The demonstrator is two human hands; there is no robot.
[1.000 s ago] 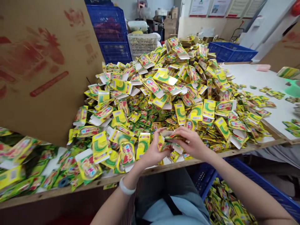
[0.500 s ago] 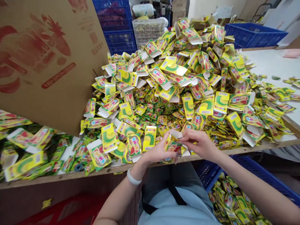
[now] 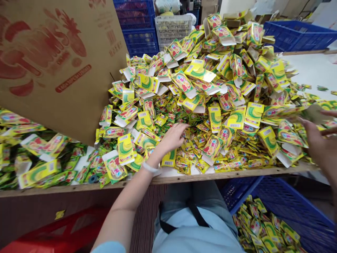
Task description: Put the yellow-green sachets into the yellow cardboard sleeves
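Sachets (image 3: 196, 146) lie loose on the desk (image 3: 237, 174), under the fingertips of the left grip (image 3: 173, 136) and to its right. The left grip is rested on the heap, its fingers loosely bent and set apart from the thumb, with nothing seen held. For a clean pick-up, the fingertips are best slid low beneath a few sachets and the thumb brought down on top, so that wrappers are not crumpled and the cartons (image 3: 202, 70) heaped beyond the grip are not disturbed. The left forearm is extended forward and inward, palm turned down, with the wrist, ringed by a white band (image 3: 151, 168), placed near the desk's front edge. The right grip (image 3: 317, 142) is stretched well to the right of the left one, at the border of view; a pale thing (image 3: 312, 113) is blurred between thumb and fingers, and whether it is grasped cannot be told.
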